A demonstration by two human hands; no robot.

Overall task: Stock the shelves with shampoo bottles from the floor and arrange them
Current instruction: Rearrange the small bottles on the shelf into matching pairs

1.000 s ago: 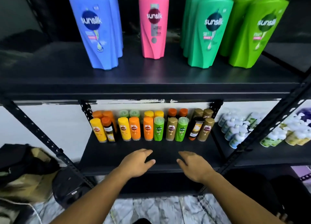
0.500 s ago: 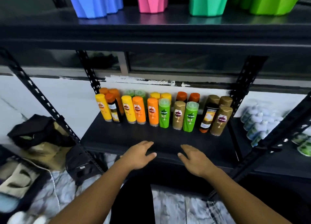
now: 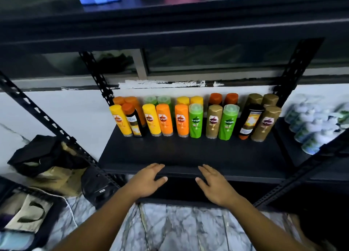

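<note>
**Hands empty at lower shelf edge**

Black bag (image 3: 47, 154) on floor at far left; left hand (image 3: 149, 181) flat, fingers spread, holding nothing, at front edge of shelf (image 3: 188, 154); right hand (image 3: 215, 184) likewise splayed and empty, just beside it; bottles (image 3: 194, 118) stand upright in two rows at shelf back, well apart from both hands; white bottles (image 3: 309, 126) on neighbouring shelf, right.

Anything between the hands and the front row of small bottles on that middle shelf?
Nothing visible. The left hand and right hand hover empty and open at the front edge of the shelf. Only bare black shelf board lies between them and the front row of bottles, which stands upright towards the back.
</note>
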